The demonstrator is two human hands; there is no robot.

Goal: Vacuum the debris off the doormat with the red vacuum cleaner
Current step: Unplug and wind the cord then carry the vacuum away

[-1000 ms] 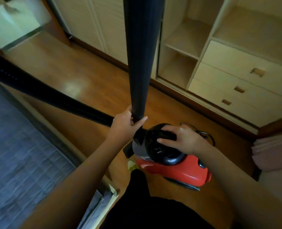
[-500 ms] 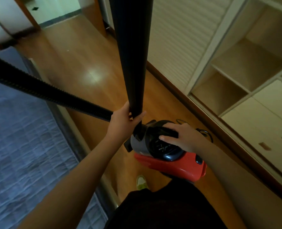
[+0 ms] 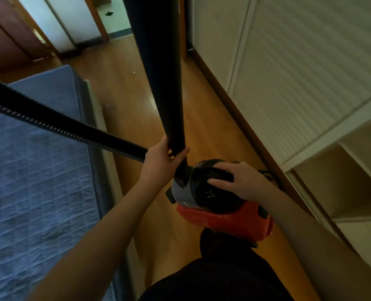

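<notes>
The view has swung from the open shelves and drawers toward the doorway [image 3: 115, 16] down the wooden floor [image 3: 123, 88] — the person is turning that way. The left hand [image 3: 158, 161] still grips the black rigid tube [image 3: 160, 68]; the right hand [image 3: 241, 181] stays curled over the red canister vacuum cleaner [image 3: 228, 218], carried low ahead. No doormat shows yet.

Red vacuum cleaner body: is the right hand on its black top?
Yes, the right hand grips the black handle on top of the red vacuum cleaner.

Vacuum cleaner [image 3: 225, 216] on floor [image 3: 123, 88] (bed [image 3: 39, 170] left, wardrobe [image 3: 299, 61] right).
</notes>
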